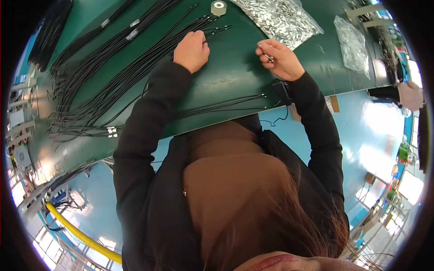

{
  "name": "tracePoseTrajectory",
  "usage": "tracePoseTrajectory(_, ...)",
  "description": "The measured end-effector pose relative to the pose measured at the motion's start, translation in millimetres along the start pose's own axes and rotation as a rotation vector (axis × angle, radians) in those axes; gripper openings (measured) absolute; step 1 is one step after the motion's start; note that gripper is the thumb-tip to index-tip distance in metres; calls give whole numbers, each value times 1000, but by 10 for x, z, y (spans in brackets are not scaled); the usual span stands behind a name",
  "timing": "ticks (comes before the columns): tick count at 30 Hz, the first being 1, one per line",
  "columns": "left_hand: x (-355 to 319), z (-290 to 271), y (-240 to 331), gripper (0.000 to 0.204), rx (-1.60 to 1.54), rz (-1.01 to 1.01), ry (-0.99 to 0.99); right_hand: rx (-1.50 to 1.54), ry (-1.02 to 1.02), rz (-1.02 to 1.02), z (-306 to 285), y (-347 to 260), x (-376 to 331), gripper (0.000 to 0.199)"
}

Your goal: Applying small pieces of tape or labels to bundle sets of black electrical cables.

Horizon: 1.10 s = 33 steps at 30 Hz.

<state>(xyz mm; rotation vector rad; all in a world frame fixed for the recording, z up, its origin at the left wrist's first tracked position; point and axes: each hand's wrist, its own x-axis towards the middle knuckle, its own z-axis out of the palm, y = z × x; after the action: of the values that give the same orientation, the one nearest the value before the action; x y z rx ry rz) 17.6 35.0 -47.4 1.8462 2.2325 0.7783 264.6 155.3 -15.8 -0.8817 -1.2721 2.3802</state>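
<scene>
My left hand (191, 50) is closed, with its fingers curled down beside the tips of a long bundle of black cables (122, 77). Whatever it may grip is hidden under the fingers. To the right, my right hand (281, 59) is raised over the table, its fingers bent around several small silvery metal pieces (269, 58). One piece shows at the tips of its thumb and forefinger. Just beyond that hand lies a clear plastic bag (285, 20) full of similar small metal pieces. The cable ends (221, 28) carry small light-coloured tips.
More tied black cable bundles (101, 38) lie at the far left of the green table (235, 67). A tape roll (219, 7) stands at the back. Loose cables (217, 106) and a small black device (281, 92) sit by the near edge. Another plastic bag (352, 45) lies at right.
</scene>
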Motion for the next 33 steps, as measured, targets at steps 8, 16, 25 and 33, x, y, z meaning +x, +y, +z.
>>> tracePoseTrajectory(8, -258, -187, 467, 17, -550, -58, -33, 23, -53, -6, 166, 29, 176, 19)
tracePoseTrajectory(16, -288, -219, 448, 16, -460, 5, -66, -289, -107, -42, 318, 68, 161, 18)
tracePoseTrajectory(25, -311, -183, 439, 15, -363, 126, -41, -359, -106, -116, 358, 49, 131, 16)
tracePoseTrajectory(33, -354, -191, 516, 14, -180, 180, 29, -330, -116, -122, 364, 67, 104, 15)
